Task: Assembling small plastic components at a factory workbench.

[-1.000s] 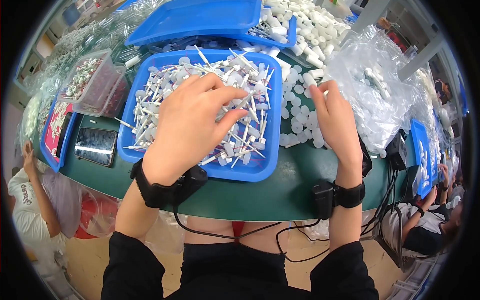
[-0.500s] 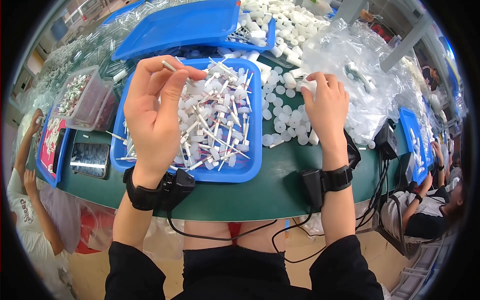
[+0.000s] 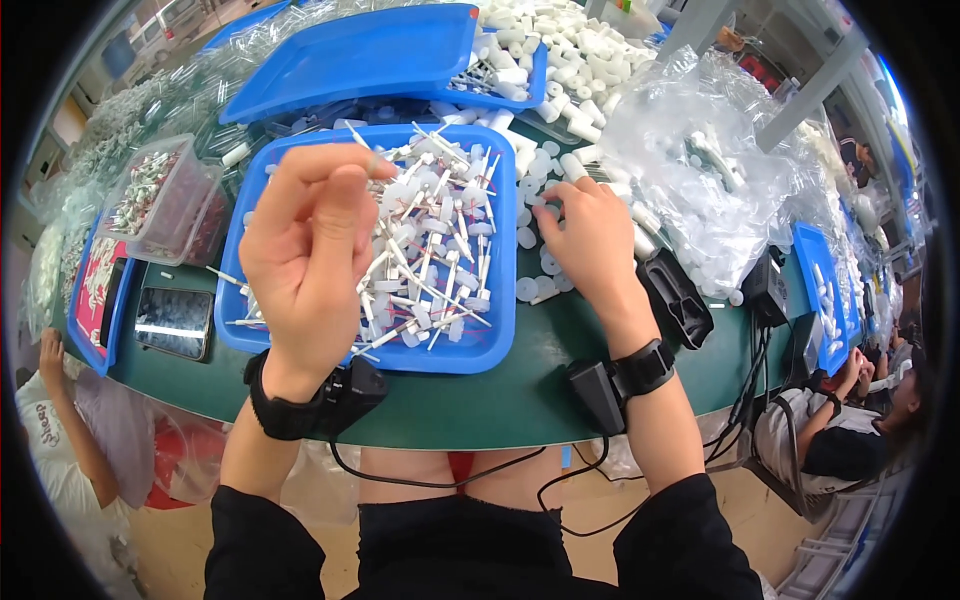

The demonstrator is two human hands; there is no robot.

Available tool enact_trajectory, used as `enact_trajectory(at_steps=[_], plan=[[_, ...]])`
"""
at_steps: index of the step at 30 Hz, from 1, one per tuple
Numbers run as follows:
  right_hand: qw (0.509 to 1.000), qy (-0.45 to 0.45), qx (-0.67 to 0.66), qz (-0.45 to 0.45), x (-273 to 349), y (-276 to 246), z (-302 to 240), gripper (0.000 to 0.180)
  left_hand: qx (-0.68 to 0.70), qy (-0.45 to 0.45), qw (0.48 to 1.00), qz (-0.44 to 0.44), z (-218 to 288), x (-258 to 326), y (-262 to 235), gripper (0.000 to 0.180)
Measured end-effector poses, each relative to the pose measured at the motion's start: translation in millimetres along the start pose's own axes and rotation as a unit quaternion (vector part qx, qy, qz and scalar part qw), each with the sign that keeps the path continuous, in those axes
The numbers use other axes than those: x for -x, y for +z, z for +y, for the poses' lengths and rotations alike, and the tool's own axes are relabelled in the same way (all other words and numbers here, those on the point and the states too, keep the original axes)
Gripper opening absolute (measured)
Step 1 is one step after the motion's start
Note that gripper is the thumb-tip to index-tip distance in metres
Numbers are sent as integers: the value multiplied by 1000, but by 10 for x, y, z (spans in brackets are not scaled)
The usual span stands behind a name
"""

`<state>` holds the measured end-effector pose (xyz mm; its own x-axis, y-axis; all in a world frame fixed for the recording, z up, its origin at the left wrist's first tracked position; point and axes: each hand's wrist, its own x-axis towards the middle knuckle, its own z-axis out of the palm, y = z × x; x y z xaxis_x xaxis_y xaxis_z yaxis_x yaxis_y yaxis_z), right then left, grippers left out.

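Observation:
My left hand (image 3: pixel 305 250) is raised above a blue tray (image 3: pixel 490 345) full of several white plastic stems with round bases (image 3: pixel 440 250). Its thumb and forefinger pinch one thin white stem (image 3: pixel 358 135) that points up and away. My right hand (image 3: pixel 590 235) rests palm down on the green table (image 3: pixel 470 405) just right of the tray, fingertips among loose white round caps (image 3: pixel 540 160); whether it grips one is hidden by the fingers. Both wrists wear black straps with small black boxes and cables.
A second blue tray (image 3: pixel 370 50) lies tilted behind the first, beside a heap of white caps (image 3: pixel 560 50). Clear plastic bags (image 3: pixel 700 180) sit at right, a clear bin (image 3: pixel 160 195) and a phone (image 3: pixel 175 322) at left. Other people sit at both sides.
My left hand lifted off the pile in the tray and rose with one white stem pinched in its fingers. My right hand slid slightly left toward the tray edge among the caps.

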<state>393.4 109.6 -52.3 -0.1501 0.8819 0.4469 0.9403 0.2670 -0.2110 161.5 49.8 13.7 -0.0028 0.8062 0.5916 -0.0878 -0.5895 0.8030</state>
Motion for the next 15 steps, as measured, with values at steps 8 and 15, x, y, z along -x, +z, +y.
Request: enact_trajectory(at_steps=[8,15], plan=[[996,-23,-87,29,-119,-516,-181,18,-56,-95,988,-106,-46,-63,21,31],[898,-335,40,-284,618,-1776,-1346,13,-35,-115,991,-51,-72,-88,76,31]])
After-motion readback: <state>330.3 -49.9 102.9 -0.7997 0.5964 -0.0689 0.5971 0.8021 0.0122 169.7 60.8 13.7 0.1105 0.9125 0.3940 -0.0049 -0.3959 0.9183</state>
